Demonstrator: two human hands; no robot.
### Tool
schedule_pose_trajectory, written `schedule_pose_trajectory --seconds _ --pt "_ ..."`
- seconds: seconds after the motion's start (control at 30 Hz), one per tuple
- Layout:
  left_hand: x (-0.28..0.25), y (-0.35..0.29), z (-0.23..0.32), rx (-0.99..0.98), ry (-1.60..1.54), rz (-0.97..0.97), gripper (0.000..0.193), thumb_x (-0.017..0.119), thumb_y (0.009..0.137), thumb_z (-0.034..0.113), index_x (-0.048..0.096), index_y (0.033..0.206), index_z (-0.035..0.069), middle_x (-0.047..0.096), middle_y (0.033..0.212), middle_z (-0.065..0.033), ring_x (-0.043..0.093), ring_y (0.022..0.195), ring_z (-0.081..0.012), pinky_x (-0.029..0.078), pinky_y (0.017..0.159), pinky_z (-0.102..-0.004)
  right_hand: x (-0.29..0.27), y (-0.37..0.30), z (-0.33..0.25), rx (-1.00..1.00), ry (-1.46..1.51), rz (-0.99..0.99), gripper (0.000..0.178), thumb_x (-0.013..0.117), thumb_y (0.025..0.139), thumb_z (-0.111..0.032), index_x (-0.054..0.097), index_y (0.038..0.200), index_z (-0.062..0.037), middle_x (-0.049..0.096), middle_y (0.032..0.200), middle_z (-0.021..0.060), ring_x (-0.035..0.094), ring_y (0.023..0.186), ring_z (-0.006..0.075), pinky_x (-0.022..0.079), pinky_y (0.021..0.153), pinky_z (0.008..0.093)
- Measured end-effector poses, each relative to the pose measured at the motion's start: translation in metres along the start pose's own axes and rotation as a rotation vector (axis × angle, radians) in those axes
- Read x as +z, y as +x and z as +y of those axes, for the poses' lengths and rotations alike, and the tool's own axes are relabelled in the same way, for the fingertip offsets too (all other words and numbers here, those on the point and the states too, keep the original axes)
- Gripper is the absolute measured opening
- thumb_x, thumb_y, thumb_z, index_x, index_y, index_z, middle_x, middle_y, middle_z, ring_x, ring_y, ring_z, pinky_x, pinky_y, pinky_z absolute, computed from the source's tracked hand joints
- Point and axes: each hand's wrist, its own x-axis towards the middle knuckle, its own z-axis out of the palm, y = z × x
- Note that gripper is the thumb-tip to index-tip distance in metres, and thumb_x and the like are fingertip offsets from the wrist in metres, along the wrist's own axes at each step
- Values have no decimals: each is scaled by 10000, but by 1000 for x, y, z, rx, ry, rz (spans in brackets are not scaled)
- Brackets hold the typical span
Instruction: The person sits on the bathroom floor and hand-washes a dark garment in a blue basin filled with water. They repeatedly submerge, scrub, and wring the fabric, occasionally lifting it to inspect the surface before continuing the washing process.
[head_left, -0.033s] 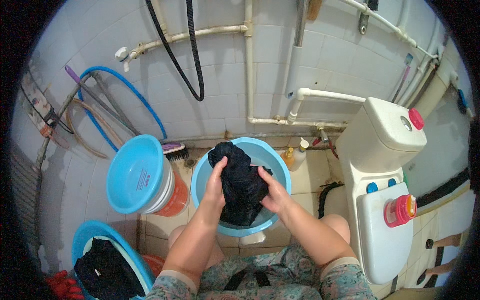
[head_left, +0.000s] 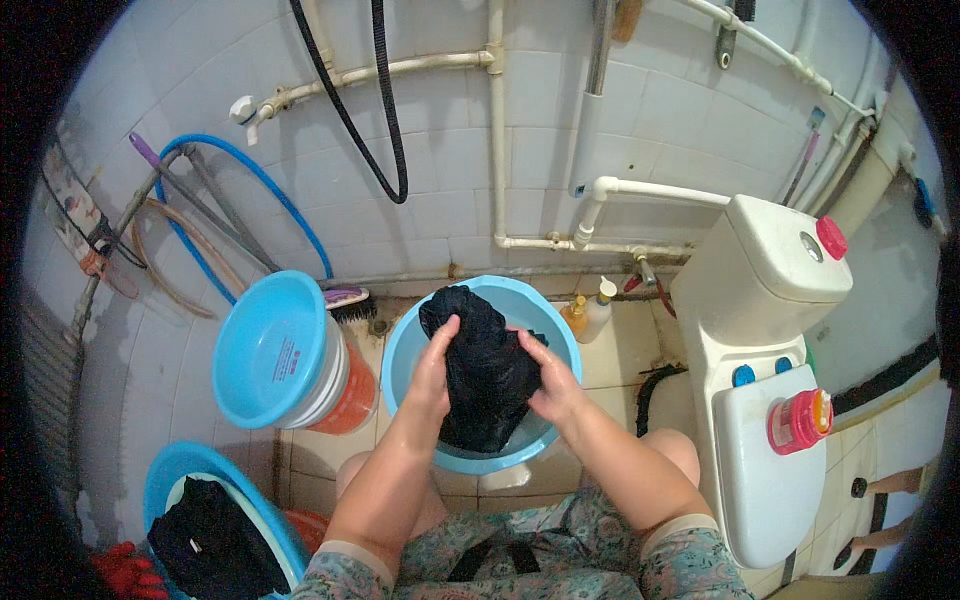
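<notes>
A bunched black cloth garment (head_left: 482, 370) is held over a light blue plastic basin (head_left: 560, 350), its lower part hanging into the basin. My left hand (head_left: 433, 370) grips the garment's left side, thumb on top. On the right side my right hand (head_left: 550, 378) is closed on the same garment, thumb pointing up along it. The fingers of both hands are partly hidden behind the fabric. What lies under the garment in the basin is mostly covered.
A blue basin (head_left: 262, 350) sits on an orange-and-white bucket (head_left: 350, 395) at left. Nearer, black clothing (head_left: 215, 545) fills another tub (head_left: 165, 475). Two pump bottles (head_left: 597, 312) and a scrub brush (head_left: 350, 303) stand by the wall. A toilet (head_left: 765, 470) holds a pink jar (head_left: 795, 422).
The garment has shifted and spread slightly between my hands, its top edge a little lower. My left hand has moved slightly right; both hands keep their hold.
</notes>
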Motion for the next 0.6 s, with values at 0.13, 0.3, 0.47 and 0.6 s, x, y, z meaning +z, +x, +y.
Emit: schedule_pose_trajectory --seconds 0.13,0.3,0.47,0.6 --pt "-11 7 -8 73 240 100 424 624 829 213 491 1197 49 564 1136 -100 536 1049 -251 428 913 -395 -12 8 -26 -254 -64 228 186 635 825 -189 583 958 -69 619 889 54 595 826 198 487 731 340" --pt "-32 17 -12 70 152 213 312 646 786 199 583 1057 59 636 1008 -99 603 922 -269 484 832 -416 -4 3 -47 -489 -258 300 259 614 842 -186 547 1067 -75 597 1003 51 556 952 171 440 830 305" --pt "-26 6 -1 -8 51 188 444 666 741 113 511 1150 45 579 1084 -126 547 1022 -307 442 888 -454 -41 10 -67 -411 244 202 203 608 845 -150 540 1025 -86 588 982 47 536 914 170 441 853 315" --pt "-15 -2 -15 47 272 241 450 654 741 112 500 1163 75 569 1093 -109 542 1015 -298 442 879 -442 -42 8 -72 -375 365 32 239 583 847 -78 503 1072 -82 550 890 43 532 810 163 473 829 343"
